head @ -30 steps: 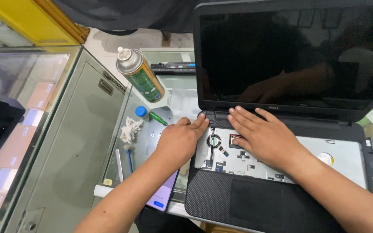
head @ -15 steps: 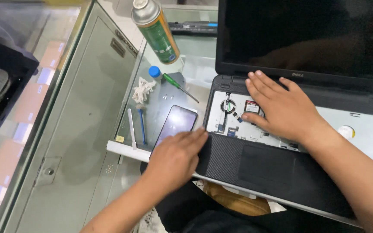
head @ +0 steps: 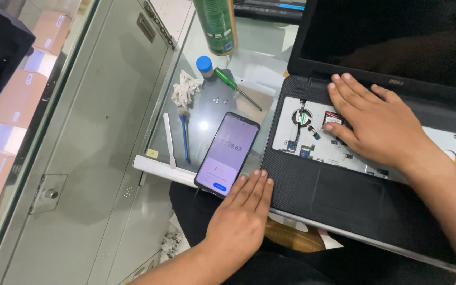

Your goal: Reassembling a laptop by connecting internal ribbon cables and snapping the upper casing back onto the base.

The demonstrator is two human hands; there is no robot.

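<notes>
The right hand lies flat and open on the black open laptop with its keyboard taken out, fingers spread over the bare silver metal tray, as if to press the machine down so it does not slide. It grips nothing. The left hand is also flat and open, fingers together, resting at the near left corner of the laptop, with its fingertips right beside the bottom of the black smartphone with a lit pale purple screen. It holds nothing either. The laptop sits partly over the edge of the glass table top, so both hands seem to steady it. Its screen is dark, and small chips and a round ring of parts show just left of the right hand's fingers. Beyond the left hand, past the phone, lie a thin blue brush, a white flat plastic stick, a green-handled screwdriver, a crumpled white tissue and a tall green spray can.
</notes>
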